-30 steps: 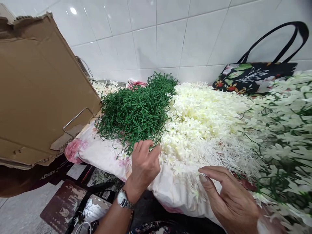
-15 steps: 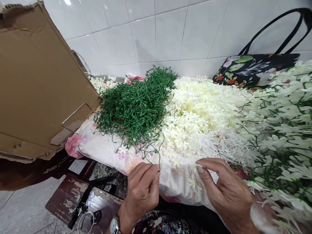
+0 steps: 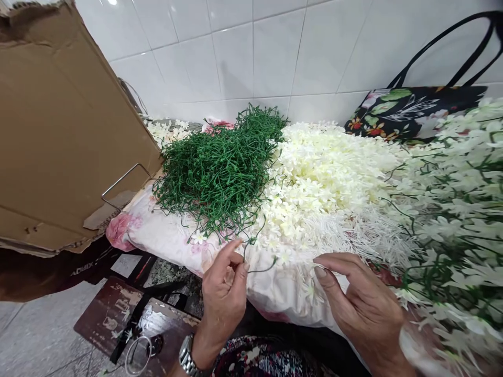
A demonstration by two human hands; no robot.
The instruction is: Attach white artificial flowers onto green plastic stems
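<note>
- L grip (image 3: 226,293) is clenched in a pinch: thumb + forefinger hold one thin green stem (image 3: 262,270).
- That stem curves out to the right of the fingers, over the near edge of the floral cloth (image 3: 165,243), just in front of the green stem pile (image 3: 218,173).
- R grip (image 3: 361,309) sits at the near edge too, palm down, forefinger + thumb tips close together at the white spiky bits (image 3: 353,235). We can't tell if it's grasping one or just touching.
- Our two grips are near each other but apart.
- Loose cream flowers (image 3: 322,178) are heaped in the middle of the cloth, touching the green pile on its right side.
- Made-up white sprays w/ green stalks (image 3: 459,209) lie far right.
- Cardboard box (image 3: 58,131) leans at left; floral bag (image 3: 412,112) stands against the tiled wall (image 3: 275,52) at the back.
- Wristwatch (image 3: 187,357) is on our L wrist; a dark board (image 3: 113,319) lies on the floor below.
</note>
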